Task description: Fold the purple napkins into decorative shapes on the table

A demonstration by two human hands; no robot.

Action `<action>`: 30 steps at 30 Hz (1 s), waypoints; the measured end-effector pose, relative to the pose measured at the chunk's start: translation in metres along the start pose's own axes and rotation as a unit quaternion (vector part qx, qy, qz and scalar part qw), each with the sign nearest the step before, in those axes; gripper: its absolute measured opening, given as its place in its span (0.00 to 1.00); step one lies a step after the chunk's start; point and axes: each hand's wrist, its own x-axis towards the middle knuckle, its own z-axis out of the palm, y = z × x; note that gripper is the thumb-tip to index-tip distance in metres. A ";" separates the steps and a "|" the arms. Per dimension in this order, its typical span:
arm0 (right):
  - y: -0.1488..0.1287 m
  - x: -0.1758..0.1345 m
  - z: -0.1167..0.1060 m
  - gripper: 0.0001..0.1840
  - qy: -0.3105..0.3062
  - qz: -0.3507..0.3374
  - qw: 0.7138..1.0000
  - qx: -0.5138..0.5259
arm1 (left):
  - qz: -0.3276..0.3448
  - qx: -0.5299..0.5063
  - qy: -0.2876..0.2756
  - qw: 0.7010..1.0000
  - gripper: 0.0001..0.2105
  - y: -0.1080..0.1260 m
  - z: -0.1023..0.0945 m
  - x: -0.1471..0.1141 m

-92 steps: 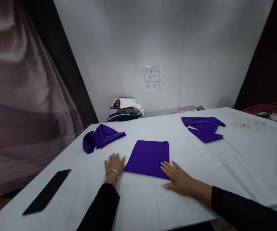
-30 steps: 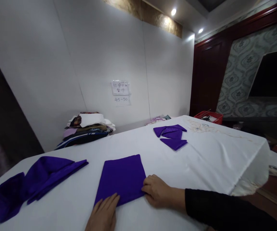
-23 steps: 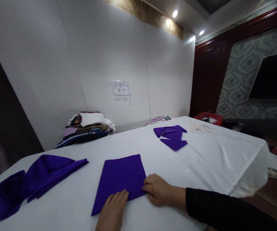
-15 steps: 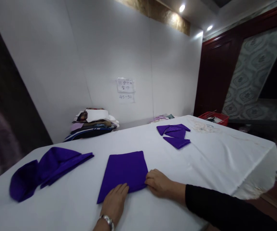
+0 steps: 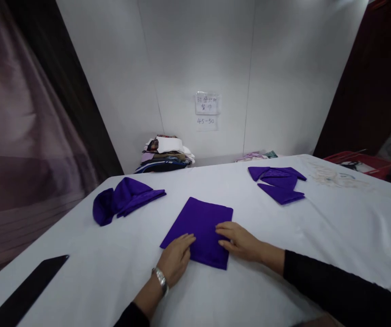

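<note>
A purple napkin [image 5: 204, 227], folded into a flat square, lies at an angle on the white tablecloth in front of me. My left hand [image 5: 177, 260] rests on its lower left edge, fingers stretched out flat, a metal-banded watch [image 5: 160, 280] on the wrist. At the right edge, my right hand [image 5: 238, 240] lays its fingertips on the cloth, with the thumb apart from the fingers. Back left is a folded purple napkin piece [image 5: 130, 197] with a rounded part and a pointed part. Another purple folded piece [image 5: 280, 184] with several points lies back right.
A black flat object [image 5: 28, 290] lies at the table's front left. Stacked folded clothes [image 5: 166, 156] stand behind the table by the wall, below a paper sign [image 5: 208, 109]. A red basket [image 5: 369, 165] is at the far right. Pinkish curtain [image 5: 21, 150] hangs at left.
The square napkin has turned on the table, a corner now pointing away from me. My right hand has loosened from its edge onto its surface. The view has swung left and down.
</note>
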 end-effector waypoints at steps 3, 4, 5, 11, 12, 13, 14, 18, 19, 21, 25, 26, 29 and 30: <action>0.006 0.025 0.010 0.29 -0.053 0.042 0.997 -0.023 | -0.037 0.043 0.034 0.998 0.19 0.002 -0.001 0.025; 0.008 0.033 0.015 0.32 -0.076 0.053 0.995 -0.025 | -0.057 0.068 0.035 0.996 0.21 0.000 0.001 0.032; 0.010 0.039 0.019 0.35 -0.098 0.062 0.993 -0.025 | -0.081 0.090 0.027 0.992 0.23 -0.003 0.004 0.037; 0.049 0.039 0.025 0.40 -0.136 0.125 0.981 -0.053 | -0.148 0.113 -0.021 0.982 0.33 -0.025 0.023 0.040; 0.059 0.035 0.023 0.40 -0.131 0.139 0.980 -0.062 | -0.148 0.113 -0.020 0.982 0.33 -0.025 0.024 0.039; 0.069 0.030 0.020 0.40 -0.128 0.154 0.977 -0.070 | -0.149 0.113 -0.021 0.982 0.33 -0.025 0.024 0.038; 0.078 0.027 0.017 0.41 -0.127 0.170 0.974 -0.078 | -0.150 0.111 -0.022 0.982 0.33 -0.024 0.023 0.037; 0.094 0.030 0.006 0.42 -0.118 0.205 0.966 -0.106 | -0.153 0.104 -0.023 0.982 0.33 -0.022 0.022 0.038; 0.091 0.037 0.005 0.42 -0.114 0.192 0.969 -0.108 | -0.153 0.104 -0.021 0.983 0.33 -0.021 0.022 0.038; 0.077 0.055 0.006 0.41 -0.114 0.136 0.979 -0.096 | -0.151 0.105 -0.017 0.983 0.32 -0.022 0.023 0.038; 0.038 0.100 0.023 0.38 -0.144 0.012 0.989 -0.042 | -0.150 0.110 -0.017 0.982 0.31 -0.022 0.022 0.036; 0.031 0.111 0.030 0.38 -0.156 -0.011 0.987 -0.031 | -0.151 0.109 -0.020 0.982 0.31 -0.022 0.022 0.035; 0.025 0.139 0.050 0.38 -0.189 -0.048 0.981 -0.012 | -0.154 0.101 -0.025 0.983 0.31 -0.021 0.020 0.035; 0.027 0.146 0.055 0.38 -0.198 -0.052 0.979 -0.007 | -0.155 0.098 -0.025 0.983 0.31 -0.021 0.020 0.035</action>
